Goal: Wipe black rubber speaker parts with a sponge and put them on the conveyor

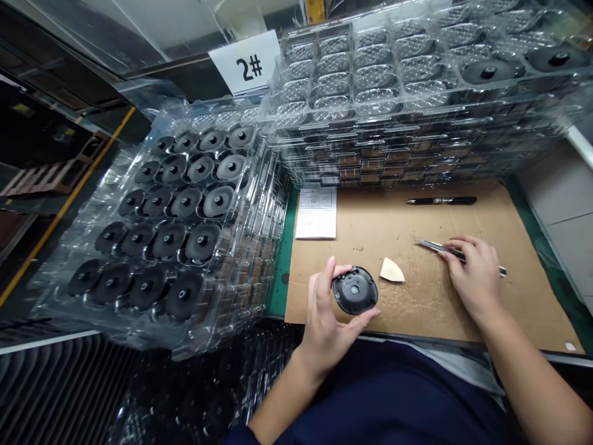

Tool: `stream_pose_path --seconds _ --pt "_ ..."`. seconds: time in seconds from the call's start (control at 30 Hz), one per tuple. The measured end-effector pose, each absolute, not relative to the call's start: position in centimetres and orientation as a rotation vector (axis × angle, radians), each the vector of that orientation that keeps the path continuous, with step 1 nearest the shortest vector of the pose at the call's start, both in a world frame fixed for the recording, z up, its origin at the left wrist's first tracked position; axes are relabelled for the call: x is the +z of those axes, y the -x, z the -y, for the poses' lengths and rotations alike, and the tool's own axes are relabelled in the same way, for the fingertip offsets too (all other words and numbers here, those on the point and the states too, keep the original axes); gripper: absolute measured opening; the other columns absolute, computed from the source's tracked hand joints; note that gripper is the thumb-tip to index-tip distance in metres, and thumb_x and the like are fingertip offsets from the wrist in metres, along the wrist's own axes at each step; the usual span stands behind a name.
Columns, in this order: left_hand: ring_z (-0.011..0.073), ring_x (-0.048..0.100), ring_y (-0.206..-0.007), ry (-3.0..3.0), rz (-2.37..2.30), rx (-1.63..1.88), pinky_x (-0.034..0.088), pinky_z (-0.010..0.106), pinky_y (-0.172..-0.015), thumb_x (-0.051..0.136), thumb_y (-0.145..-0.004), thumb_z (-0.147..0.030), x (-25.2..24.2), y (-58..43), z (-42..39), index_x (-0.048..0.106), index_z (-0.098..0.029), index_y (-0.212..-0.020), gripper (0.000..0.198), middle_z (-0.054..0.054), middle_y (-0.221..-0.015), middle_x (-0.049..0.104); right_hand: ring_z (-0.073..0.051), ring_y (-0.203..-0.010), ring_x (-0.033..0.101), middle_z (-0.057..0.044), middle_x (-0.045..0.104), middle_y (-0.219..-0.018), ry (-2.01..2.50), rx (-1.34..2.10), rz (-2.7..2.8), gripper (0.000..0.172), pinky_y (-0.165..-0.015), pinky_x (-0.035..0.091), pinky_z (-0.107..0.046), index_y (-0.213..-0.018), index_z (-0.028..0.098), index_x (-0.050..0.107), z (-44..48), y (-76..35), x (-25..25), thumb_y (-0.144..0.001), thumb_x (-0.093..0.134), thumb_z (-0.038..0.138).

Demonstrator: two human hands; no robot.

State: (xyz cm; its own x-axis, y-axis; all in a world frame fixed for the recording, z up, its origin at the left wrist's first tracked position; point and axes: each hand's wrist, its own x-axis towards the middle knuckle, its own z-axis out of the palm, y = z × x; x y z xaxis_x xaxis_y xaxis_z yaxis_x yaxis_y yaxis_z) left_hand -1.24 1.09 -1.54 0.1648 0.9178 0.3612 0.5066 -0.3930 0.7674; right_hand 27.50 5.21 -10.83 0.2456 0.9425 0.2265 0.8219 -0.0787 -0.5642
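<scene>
My left hand [327, 315] grips a round black plastic part [354, 290] by its edge, just above the near edge of a brown cardboard sheet [417, 228]. My right hand [470, 275] lies on the cardboard with its fingers closed over a slim metal tool [433, 246] whose tip points left. A small cream wedge-shaped piece [391, 271] rests on the cardboard between both hands.
A clear blister tray [152, 228] full of several black round parts sits on a stack at the left. A taller stack of clear trays [417, 99] stands at the back, with a "2#" label [248, 65]. A black pen [442, 200] and a paper slip [315, 213] lie on the cardboard.
</scene>
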Motion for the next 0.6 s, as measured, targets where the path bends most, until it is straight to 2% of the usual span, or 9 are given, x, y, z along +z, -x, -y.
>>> stream_pose_path --seconds 0.1,0.2,0.3,0.43,0.6 --pt "0.0232 0.053 -0.109 -1.946 -1.404 1.162 0.043 0.041 -0.097 0.078 -0.064 -0.019 -1.4 1.2 -1.2 0.015 -0.015 -0.142 0.101 0.014 -0.115 0.055 -0.022 -0.095 0.056 -0.009 0.062 -0.098 1.878 0.357 1.570 0.025 -0.085 0.045 -0.039 -0.098 0.017 0.060 -3.7 -25.5 -8.8 -0.087 0.049 0.036" --pt "0.0234 0.053 -0.108 -1.899 -1.486 1.191 0.044 0.041 -0.096 0.078 -0.064 -0.018 -1.5 1.2 -1.4 0.016 -0.016 -0.142 0.100 0.014 -0.116 0.054 -0.016 -0.086 0.060 -0.003 0.064 -0.096 1.783 0.553 1.624 0.022 -0.074 0.049 -0.029 -0.104 0.023 0.059 -1.7 -22.8 -4.8 -0.086 0.053 0.035" --pt "0.0234 0.053 -0.106 -1.894 -1.571 1.222 0.044 0.041 -0.094 0.078 -0.063 -0.018 -1.5 1.1 -1.8 0.018 -0.018 -0.142 0.099 0.014 -0.115 0.054 -0.014 -0.090 0.059 0.000 0.065 -0.098 1.535 0.711 1.795 0.020 -0.077 0.047 -0.026 -0.104 0.027 0.062 -0.4 -20.1 -0.5 -0.084 0.059 0.026" --pt "0.0238 0.052 -0.104 -2.040 -1.635 1.268 0.044 0.042 -0.092 0.079 -0.061 -0.020 -1.3 1.0 -2.2 0.021 -0.017 -0.142 0.099 0.014 -0.114 0.055 -0.014 -0.090 0.056 -0.001 0.065 -0.096 1.427 0.621 1.885 0.025 -0.080 0.045 -0.028 -0.106 0.023 0.061 -0.2 -18.1 2.3 -0.083 0.059 0.015" --pt "0.0238 0.053 -0.100 -2.181 -1.672 1.297 0.045 0.041 -0.088 0.080 -0.061 -0.024 -0.9 1.0 -2.3 0.021 -0.016 -0.142 0.100 0.014 -0.111 0.057 -0.015 -0.086 0.054 -0.002 0.064 -0.094 1.460 0.533 1.918 0.024 -0.078 0.044 -0.029 -0.105 0.020 0.061 -0.3 -18.0 2.4 -0.082 0.060 0.015"
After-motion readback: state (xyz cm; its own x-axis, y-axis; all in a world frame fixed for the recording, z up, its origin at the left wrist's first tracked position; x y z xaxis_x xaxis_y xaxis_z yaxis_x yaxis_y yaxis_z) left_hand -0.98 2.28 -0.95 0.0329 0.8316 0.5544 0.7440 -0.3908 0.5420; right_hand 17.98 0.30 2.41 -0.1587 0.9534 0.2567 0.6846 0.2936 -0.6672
